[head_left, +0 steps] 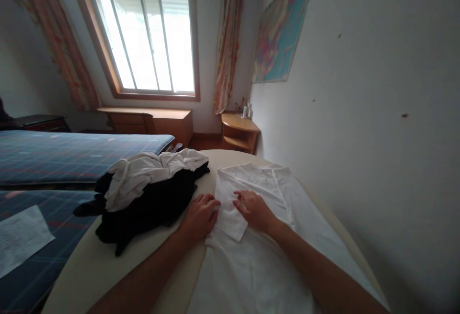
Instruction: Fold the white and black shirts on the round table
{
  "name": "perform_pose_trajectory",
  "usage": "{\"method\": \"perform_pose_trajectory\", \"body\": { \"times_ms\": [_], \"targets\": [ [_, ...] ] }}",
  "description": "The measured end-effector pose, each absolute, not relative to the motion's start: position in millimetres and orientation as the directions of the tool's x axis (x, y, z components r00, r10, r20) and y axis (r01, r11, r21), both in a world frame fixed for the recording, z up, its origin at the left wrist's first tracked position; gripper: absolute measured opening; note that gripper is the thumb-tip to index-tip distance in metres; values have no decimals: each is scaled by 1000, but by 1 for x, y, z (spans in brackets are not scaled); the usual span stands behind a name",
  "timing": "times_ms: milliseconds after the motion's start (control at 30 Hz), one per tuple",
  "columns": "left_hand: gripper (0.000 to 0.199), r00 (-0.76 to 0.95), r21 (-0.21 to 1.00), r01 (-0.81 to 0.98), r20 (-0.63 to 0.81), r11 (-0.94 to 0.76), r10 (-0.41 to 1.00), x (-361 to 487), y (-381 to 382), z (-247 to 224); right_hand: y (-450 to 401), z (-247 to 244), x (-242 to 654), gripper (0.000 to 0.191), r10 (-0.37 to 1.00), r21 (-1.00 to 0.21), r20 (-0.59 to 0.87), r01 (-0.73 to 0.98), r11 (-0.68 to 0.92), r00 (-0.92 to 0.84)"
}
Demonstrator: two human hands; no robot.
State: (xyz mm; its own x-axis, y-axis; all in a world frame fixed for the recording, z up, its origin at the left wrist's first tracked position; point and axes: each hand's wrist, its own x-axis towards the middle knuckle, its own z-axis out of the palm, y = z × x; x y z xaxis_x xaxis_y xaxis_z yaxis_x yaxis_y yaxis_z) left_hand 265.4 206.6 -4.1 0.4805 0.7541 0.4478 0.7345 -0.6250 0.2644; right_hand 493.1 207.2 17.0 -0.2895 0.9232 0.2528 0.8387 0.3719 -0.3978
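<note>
A white shirt (266,256) lies spread on the round table, with one sleeve (230,228) folded inward across its body. My left hand (201,216) rests at the shirt's left edge, fingers slightly bent and touching the cloth, the thumb apart from them. Over the folded sleeve is my right hand (254,211), its fingers loosely spread and the tips at the fabric. Neither hand visibly grasps the cloth. Beside my left hand sits a heap of clothes, a black garment (158,204) with a pale crumpled garment (143,175) on top.
The cream tabletop (161,275) shows around the clothes. Left of it are beds with blue plaid mattresses (82,156) and a sheet of paper (25,237). A white wall (377,170) runs along the right. A desk (168,117) and a corner shelf (240,125) stand beyond.
</note>
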Motion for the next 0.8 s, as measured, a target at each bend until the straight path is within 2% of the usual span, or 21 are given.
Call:
{"method": "perform_pose_trajectory", "body": {
  "times_ms": [133, 233, 400, 533, 667, 800],
  "targets": [
    [37, 490, 300, 690, 475, -658, 731, 263, 210, -9, 256, 22, 480, 38, 964, -312, 199, 921, 232, -176],
    [37, 505, 311, 684, 452, -660, 736, 263, 210, -6, 292, 23, 469, 43, 979, -297, 169, 941, 164, -118],
    [10, 495, 286, 715, 437, -638, 751, 264, 209, 4, 326, 17, 446, 42, 981, -310, 116, 933, 182, -153],
    [10, 524, 317, 650, 471, -690, 710, 266, 208, 7, 334, 8, 434, 52, 976, -318, 95, 923, 215, -195],
    [16, 587, 339, 572, 468, -747, 661, 267, 208, 2, 341, 5, 433, 63, 985, -340, 73, 925, 171, -156],
    [16, 588, 367, 564, 451, -740, 671, 266, 210, -1, 352, 10, 429, 45, 994, -382, 94, 920, 84, -52]
  ]
}}
